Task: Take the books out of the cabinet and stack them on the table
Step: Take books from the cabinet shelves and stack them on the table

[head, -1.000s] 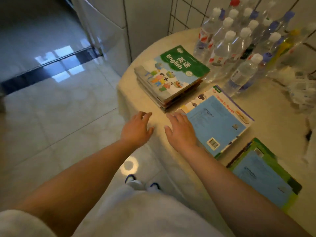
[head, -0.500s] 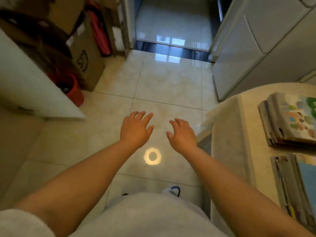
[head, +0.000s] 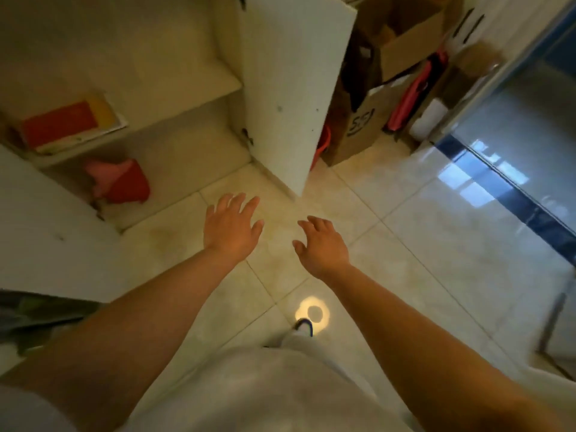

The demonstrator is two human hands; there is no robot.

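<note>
An open white cabinet (head: 174, 85) fills the upper left of the head view. A small pile of books (head: 73, 123) with a red and yellow cover on top lies flat on its middle shelf, at the far left. My left hand (head: 232, 227) hovers over the floor tiles in front of the cabinet, fingers spread and holding nothing. My right hand (head: 322, 244) is beside it, a little lower and to the right, also with fingers apart and nothing in it. Both hands are well short of the books. The table is out of view.
A red and pink bag (head: 120, 182) sits on the bottom shelf. The cabinet's open white door (head: 293, 88) sticks out toward me between the shelves and several cardboard boxes (head: 383, 98). A glass sliding door (head: 526, 145) runs along the right. Pale floor tiles (head: 405, 232) lie ahead.
I have turned left, away from the table and its book stacks, to face the open cabinet. Both hands stayed out in front, holding nothing.
</note>
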